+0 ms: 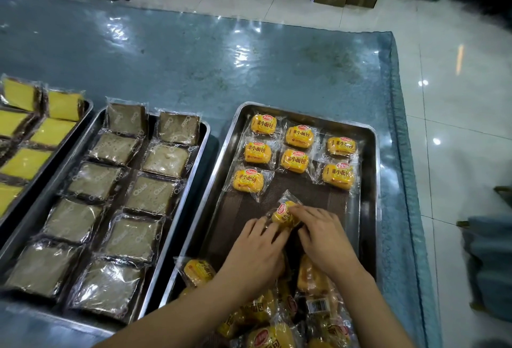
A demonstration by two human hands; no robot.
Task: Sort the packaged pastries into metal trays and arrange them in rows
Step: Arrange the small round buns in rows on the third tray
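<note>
both hands, left hand (256,248) and right hand (322,232), pinch one yellow bun packet (284,213) over the right tray (370,195). loose packets (277,317) crowd its near end. a tray of brown slices (116,195) sits alongside.

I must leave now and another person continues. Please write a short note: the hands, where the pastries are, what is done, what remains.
Left hand and right hand together hold one yellow bun packet over the right tray.
Done: seven yellow bun packets lie in rows at that tray's far end, three in the left column and two in each of the others; the middle tray is full of brown cake slices.
Left: set the held packet in the centre column's third place, then sort the loose pile at the near end.
</note>
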